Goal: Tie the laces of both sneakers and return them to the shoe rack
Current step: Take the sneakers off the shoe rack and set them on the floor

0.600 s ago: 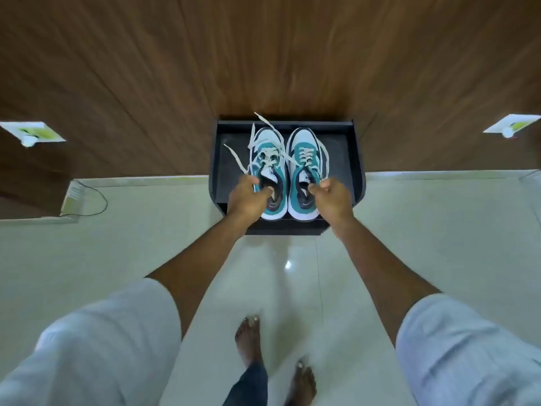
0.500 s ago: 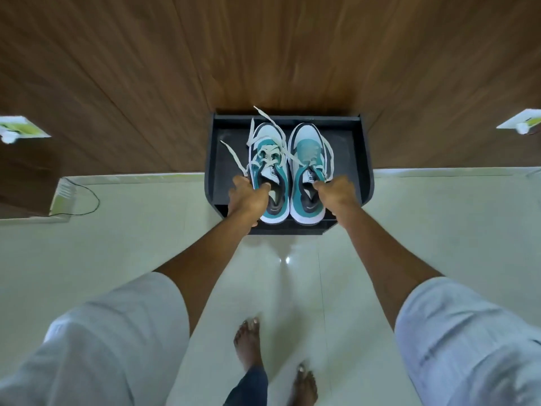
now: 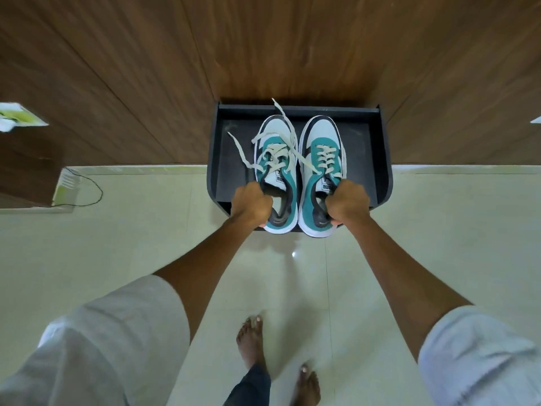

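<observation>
Two teal-and-white sneakers sit side by side over the black shoe rack (image 3: 377,159), toes toward the wooden wall. My left hand (image 3: 252,203) grips the heel collar of the left sneaker (image 3: 278,148). Its white laces (image 3: 243,150) are untied and trail loose over the rack and toward the other shoe. My right hand (image 3: 347,202) grips the heel collar of the right sneaker (image 3: 322,148), whose laces are threaded but hang loose at the side. Both heels jut past the rack's front edge.
A wood-panelled wall (image 3: 263,48) rises behind the rack. Pale glossy floor tiles (image 3: 117,244) spread in front, with my bare feet (image 3: 251,341) below. A box with a black cable (image 3: 87,189) lies at the left by the wall.
The camera has moved closer and lower over the rack. Both hands have slid back from the tongues to the heel collars, and the sneakers have come toward the rack's front edge.
</observation>
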